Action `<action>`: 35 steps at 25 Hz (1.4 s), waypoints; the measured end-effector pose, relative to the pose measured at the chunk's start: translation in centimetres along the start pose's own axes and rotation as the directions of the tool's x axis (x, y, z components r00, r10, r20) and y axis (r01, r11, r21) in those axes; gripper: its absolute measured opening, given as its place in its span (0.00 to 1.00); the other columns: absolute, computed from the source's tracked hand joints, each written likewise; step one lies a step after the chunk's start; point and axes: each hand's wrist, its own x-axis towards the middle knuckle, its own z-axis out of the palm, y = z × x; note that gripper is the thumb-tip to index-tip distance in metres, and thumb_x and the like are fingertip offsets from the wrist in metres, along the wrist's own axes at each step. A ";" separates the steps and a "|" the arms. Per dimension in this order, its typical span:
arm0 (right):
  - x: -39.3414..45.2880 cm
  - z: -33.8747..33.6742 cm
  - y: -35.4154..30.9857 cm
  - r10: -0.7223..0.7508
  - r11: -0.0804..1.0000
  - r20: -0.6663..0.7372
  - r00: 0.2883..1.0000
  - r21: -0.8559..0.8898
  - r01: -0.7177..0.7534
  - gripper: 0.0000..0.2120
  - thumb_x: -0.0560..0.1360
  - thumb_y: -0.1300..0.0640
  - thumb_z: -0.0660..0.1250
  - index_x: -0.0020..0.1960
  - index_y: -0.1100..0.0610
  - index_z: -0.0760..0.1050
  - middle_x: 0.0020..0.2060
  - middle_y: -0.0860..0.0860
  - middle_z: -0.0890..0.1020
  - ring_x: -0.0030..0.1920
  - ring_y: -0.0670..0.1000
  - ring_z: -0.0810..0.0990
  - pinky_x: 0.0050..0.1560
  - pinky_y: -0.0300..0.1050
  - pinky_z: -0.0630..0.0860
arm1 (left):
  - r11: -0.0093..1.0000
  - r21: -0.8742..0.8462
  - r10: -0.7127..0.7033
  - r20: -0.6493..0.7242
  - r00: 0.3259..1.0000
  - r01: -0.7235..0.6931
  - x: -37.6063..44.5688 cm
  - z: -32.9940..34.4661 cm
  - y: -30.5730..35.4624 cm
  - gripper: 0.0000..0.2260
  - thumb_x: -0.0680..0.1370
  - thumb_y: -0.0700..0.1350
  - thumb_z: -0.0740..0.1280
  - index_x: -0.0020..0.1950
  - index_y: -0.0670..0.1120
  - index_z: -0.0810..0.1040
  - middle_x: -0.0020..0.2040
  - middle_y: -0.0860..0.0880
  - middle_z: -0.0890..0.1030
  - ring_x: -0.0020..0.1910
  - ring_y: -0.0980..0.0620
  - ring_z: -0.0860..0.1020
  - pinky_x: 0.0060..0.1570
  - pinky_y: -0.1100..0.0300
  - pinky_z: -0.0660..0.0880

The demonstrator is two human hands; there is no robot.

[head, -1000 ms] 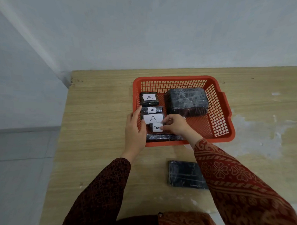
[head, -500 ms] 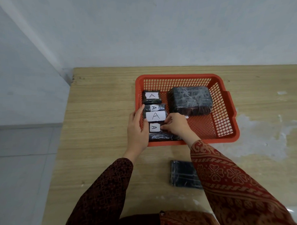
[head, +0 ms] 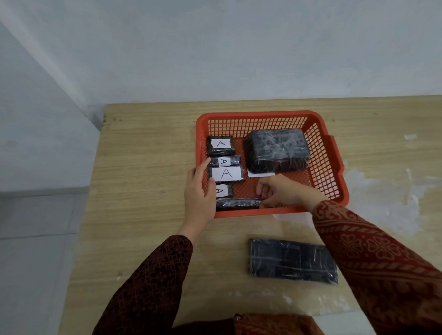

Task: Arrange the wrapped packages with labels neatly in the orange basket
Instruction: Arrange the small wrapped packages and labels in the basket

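One orange basket [head: 325, 136] – six black wrapped packages inside, four labelled "A" – one package [head: 291, 261] outside.

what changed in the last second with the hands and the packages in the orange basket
The right hand let go of the small black wrapped package labelled A and moved right and nearer, its fingertips now at the end of the long dark wrapped package by the orange plastic basket's near wall. The left hand stayed on the basket's left wall. The other packages did not move.
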 end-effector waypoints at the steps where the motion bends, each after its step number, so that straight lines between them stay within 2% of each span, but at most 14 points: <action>1: -0.1 -0.3 0.1 -0.018 0.999 0.033 0.999 0.032 0.017 0.11 0.70 0.57 0.74 0.49 0.53 0.75 0.40 0.47 0.80 0.42 0.49 0.80 0.42 0.40 0.77 | 1.000 0.002 -0.002 0.001 1.000 0.002 0.0 0.0 0.0 0.20 0.79 0.38 0.60 0.71 0.48 0.69 0.62 0.48 0.73 0.59 0.62 0.70 0.60 0.77 0.63; 3: -0.3 -0.7 0.2 -0.062 0.994 0.051 0.997 0.089 0.057 0.03 0.76 0.55 0.66 0.49 0.52 0.76 0.43 0.50 0.81 0.43 0.50 0.79 0.47 0.44 0.76 | 1.000 0.015 -0.004 -0.002 1.000 0.004 0.0 -0.1 0.0 0.20 0.79 0.38 0.60 0.71 0.49 0.69 0.63 0.48 0.73 0.59 0.64 0.69 0.61 0.77 0.62; 5: -0.6 -0.7 0.3 -0.068 0.985 -0.003 0.998 0.157 0.068 0.09 0.81 0.53 0.58 0.46 0.50 0.75 0.41 0.47 0.79 0.41 0.46 0.76 0.46 0.44 0.71 | 1.000 0.025 -0.008 -0.001 1.000 0.008 0.0 -0.1 0.1 0.20 0.79 0.39 0.60 0.71 0.49 0.69 0.63 0.49 0.73 0.59 0.69 0.68 0.60 0.79 0.62; 7: -1.0 -0.4 0.6 -0.021 0.976 -0.052 0.998 0.216 0.031 0.12 0.81 0.47 0.55 0.48 0.49 0.76 0.43 0.43 0.77 0.43 0.44 0.74 0.50 0.43 0.68 | 0.999 0.035 -0.010 -0.002 1.000 0.010 -0.1 -0.1 0.1 0.20 0.79 0.39 0.60 0.71 0.49 0.69 0.63 0.50 0.73 0.59 0.72 0.67 0.58 0.80 0.61; 9: -1.1 -0.1 0.8 -0.022 0.982 -0.026 0.999 0.188 0.026 0.14 0.78 0.43 0.60 0.49 0.53 0.77 0.43 0.44 0.78 0.43 0.45 0.74 0.48 0.42 0.69 | 0.999 0.042 -0.013 -0.005 1.000 0.013 -0.1 -0.1 0.2 0.20 0.79 0.39 0.60 0.71 0.49 0.69 0.63 0.50 0.73 0.58 0.71 0.68 0.59 0.79 0.62; 11: -1.0 -0.1 1.1 -0.049 0.992 0.007 0.999 0.117 0.048 0.12 0.74 0.45 0.68 0.47 0.54 0.78 0.42 0.46 0.80 0.43 0.46 0.76 0.44 0.40 0.71 | 0.999 0.047 -0.018 -0.005 1.000 0.018 -0.2 -0.2 0.4 0.20 0.79 0.39 0.60 0.71 0.49 0.69 0.63 0.50 0.73 0.59 0.67 0.69 0.61 0.74 0.63; 16: -0.9 0.4 1.0 -0.058 0.996 -0.047 0.997 0.059 0.061 0.12 0.70 0.46 0.72 0.48 0.53 0.80 0.39 0.44 0.80 0.41 0.44 0.77 0.39 0.35 0.70 | 0.996 0.088 0.001 -0.034 0.999 0.002 -0.3 -0.1 0.5 0.20 0.79 0.38 0.60 0.71 0.47 0.69 0.64 0.49 0.74 0.62 0.60 0.70 0.65 0.66 0.65; 20: -1.1 0.2 0.4 -0.093 0.983 -0.084 0.992 0.152 0.105 0.09 0.70 0.56 0.73 0.49 0.55 0.78 0.41 0.48 0.81 0.43 0.49 0.79 0.42 0.39 0.74 | 0.991 0.135 0.004 -0.039 0.999 0.001 -0.4 0.1 0.5 0.21 0.79 0.38 0.60 0.71 0.50 0.68 0.63 0.54 0.72 0.61 0.63 0.69 0.61 0.75 0.63; 22: -2.0 -0.9 0.2 -0.118 0.955 -0.187 0.975 0.246 0.163 0.08 0.71 0.58 0.72 0.50 0.54 0.78 0.44 0.50 0.82 0.45 0.49 0.79 0.48 0.42 0.74 | 0.988 0.153 -0.009 -0.048 0.999 0.016 -0.5 0.3 0.8 0.21 0.79 0.38 0.60 0.72 0.50 0.68 0.62 0.56 0.71 0.60 0.65 0.68 0.58 0.80 0.60; 25: -3.5 -3.5 -0.3 -0.127 0.896 -0.284 0.950 0.379 0.233 0.11 0.72 0.60 0.71 0.53 0.54 0.77 0.48 0.53 0.82 0.44 0.49 0.80 0.48 0.44 0.76 | 0.985 0.172 -0.010 -0.056 0.998 0.019 -0.4 0.3 0.9 0.21 0.79 0.38 0.60 0.72 0.49 0.68 0.62 0.57 0.71 0.60 0.65 0.68 0.58 0.81 0.59; 27: -3.9 -5.4 -0.7 -0.178 0.889 -0.285 0.942 0.365 0.279 0.14 0.71 0.60 0.70 0.56 0.53 0.73 0.51 0.51 0.80 0.49 0.49 0.81 0.53 0.42 0.76 | 0.984 0.178 -0.012 -0.058 0.998 0.022 -0.4 0.3 0.9 0.21 0.79 0.38 0.60 0.72 0.49 0.68 0.62 0.57 0.71 0.60 0.66 0.68 0.57 0.82 0.59; 29: -3.4 -6.6 -1.8 -0.249 0.919 -0.274 0.929 0.237 0.316 0.16 0.70 0.59 0.71 0.55 0.51 0.70 0.50 0.49 0.78 0.49 0.47 0.80 0.52 0.40 0.75 | 0.983 0.181 -0.015 -0.067 0.998 0.027 -0.4 0.3 0.9 0.21 0.80 0.38 0.59 0.72 0.49 0.68 0.61 0.57 0.71 0.59 0.66 0.68 0.57 0.81 0.60; 32: -1.6 -5.3 -4.2 -0.307 0.938 -0.172 0.936 0.111 0.328 0.15 0.70 0.57 0.72 0.52 0.49 0.71 0.45 0.43 0.78 0.45 0.40 0.78 0.44 0.35 0.75 | 0.983 0.179 -0.030 -0.087 0.996 0.045 -0.4 0.2 1.0 0.20 0.80 0.38 0.58 0.72 0.49 0.68 0.64 0.53 0.73 0.61 0.63 0.69 0.62 0.73 0.63; 35: 0.4 -1.0 -5.2 -0.310 0.945 -0.094 0.946 0.083 0.318 0.11 0.70 0.58 0.73 0.51 0.54 0.76 0.46 0.45 0.80 0.46 0.45 0.80 0.51 0.41 0.80 | 0.984 0.175 -0.023 -0.097 0.995 0.040 -0.6 0.3 1.3 0.21 0.81 0.38 0.56 0.73 0.50 0.66 0.66 0.49 0.74 0.62 0.60 0.70 0.65 0.61 0.68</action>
